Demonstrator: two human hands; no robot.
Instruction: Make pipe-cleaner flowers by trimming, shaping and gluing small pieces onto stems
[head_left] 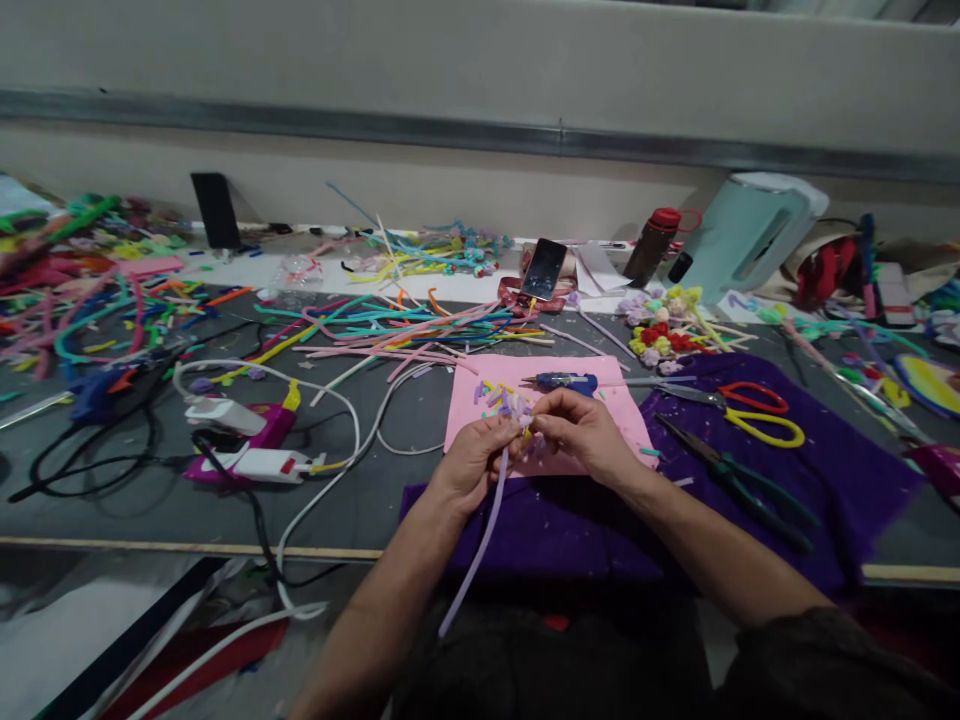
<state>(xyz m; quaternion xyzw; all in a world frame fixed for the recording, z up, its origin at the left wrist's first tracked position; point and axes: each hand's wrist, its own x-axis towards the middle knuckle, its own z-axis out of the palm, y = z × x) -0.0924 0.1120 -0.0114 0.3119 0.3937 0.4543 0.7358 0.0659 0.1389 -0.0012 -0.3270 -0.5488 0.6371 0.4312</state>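
Observation:
Both hands meet over a pink sheet (469,385) lying on a purple cloth (847,480). Pinched in the fingers of my left hand (476,460) is a lilac pipe cleaner (480,555), its long end hanging toward me. My right hand (574,430) closes its fingertips on the bunched lilac top of the same piece. Short cut bits (487,393) in lilac, yellow and green lie just behind the fingers. A blue glue gun (566,382) rests behind my right hand. Farther right are scissors (727,398) with red and yellow handles and green-handled pliers (739,480).
Loose pipe cleaners (420,330) spread across the back. A power strip (255,450) with white plugs and cables sits left, near another blue glue gun (101,390). Finished fuzzy flowers (664,325), a phone (545,268), a bottle (652,245) and a pale kettle (754,235) stand behind.

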